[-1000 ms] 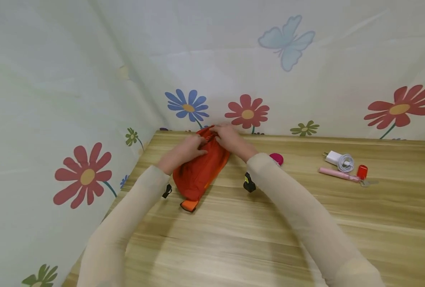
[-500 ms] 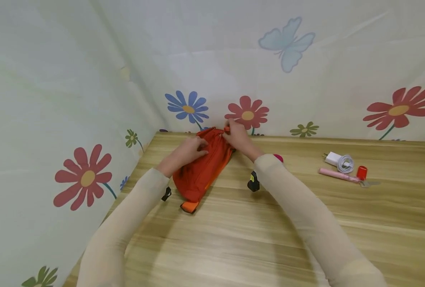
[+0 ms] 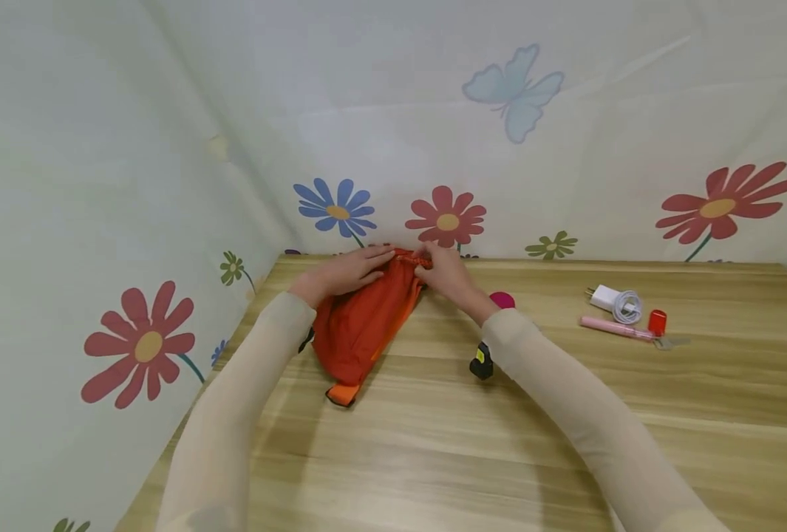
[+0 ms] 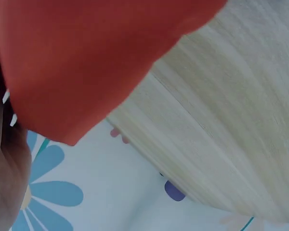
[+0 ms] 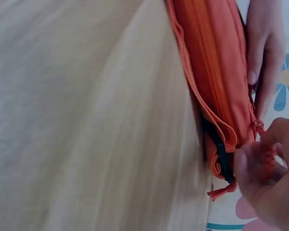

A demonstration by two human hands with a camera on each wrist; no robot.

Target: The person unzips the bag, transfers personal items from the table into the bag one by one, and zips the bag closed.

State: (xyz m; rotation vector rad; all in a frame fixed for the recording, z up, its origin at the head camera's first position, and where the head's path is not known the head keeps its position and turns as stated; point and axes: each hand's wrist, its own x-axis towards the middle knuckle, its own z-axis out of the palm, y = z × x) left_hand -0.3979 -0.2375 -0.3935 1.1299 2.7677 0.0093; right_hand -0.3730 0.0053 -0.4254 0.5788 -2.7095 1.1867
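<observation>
A red waist bag with orange trim lies at the table's far left, with an orange strap end toward me. My left hand rests on its upper left edge, fingers nearly straight. At the bag's far end my right hand pinches a braided orange zipper-pull cord between thumb and fingers. An orange zipper runs along the bag's side in the right wrist view. Red fabric fills much of the left wrist view, where only part of the left hand shows.
Beside the right forearm are a small black-and-yellow object and a round magenta object. Farther right lie a white charger with coiled cable, a pink pen-like stick, a red item and a key.
My left fingers have straightened and slid toward the bag's far end. The right hand has shifted from the bag's top to its far right corner, now pinching the cord. The view has tilted slightly.
</observation>
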